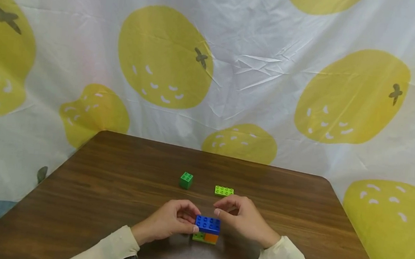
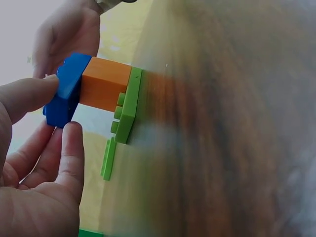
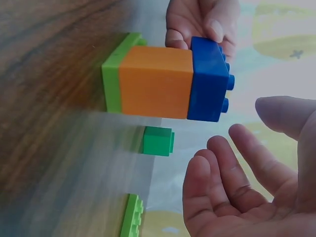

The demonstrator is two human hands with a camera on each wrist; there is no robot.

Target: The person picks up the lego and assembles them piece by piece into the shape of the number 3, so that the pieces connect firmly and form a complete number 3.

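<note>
A blue eight-stud toy brick (image 1: 207, 225) tops a small stack, with an orange brick (image 3: 155, 82) below it and a light green plate (image 2: 130, 106) at the bottom, on the table. The orange brick fills only one end, so some studs of the plate show bare under the blue overhang. My left hand (image 1: 170, 221) pinches the overhanging end of the blue brick between thumb and fingers. On the stack's other side, my right hand (image 1: 245, 220) is held apart from the bricks, thumb and fingers spread around air in the right wrist view.
Beyond the stack on the brown wooden table (image 1: 133, 168) stand a dark green four-stud brick (image 1: 186, 180) and, near my right fingertips, a second light green plate (image 1: 224, 191). A white cloth printed with yellow fruit (image 1: 165, 56) hangs behind the table.
</note>
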